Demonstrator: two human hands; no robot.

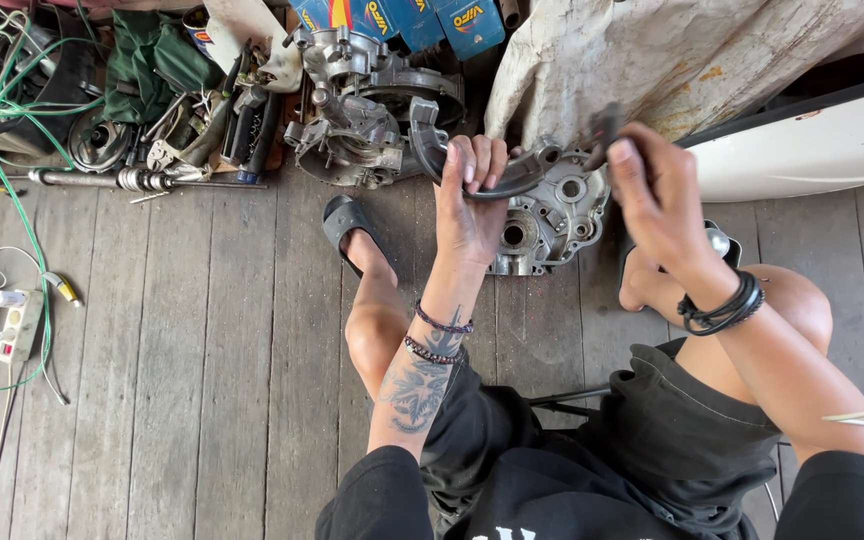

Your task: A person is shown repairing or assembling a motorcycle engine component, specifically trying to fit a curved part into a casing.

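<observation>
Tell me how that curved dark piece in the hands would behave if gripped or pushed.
The curved dark piece probably stays stiff: it keeps its arc between the left hand and right hand. It looks like metal, so likely heavy for its size. Set down on the plank floor, it might rock on its curve.

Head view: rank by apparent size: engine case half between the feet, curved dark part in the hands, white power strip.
1. engine case half
2. curved dark part, held by left hand and right hand; nearer the camera, so unsure
3. white power strip
</observation>
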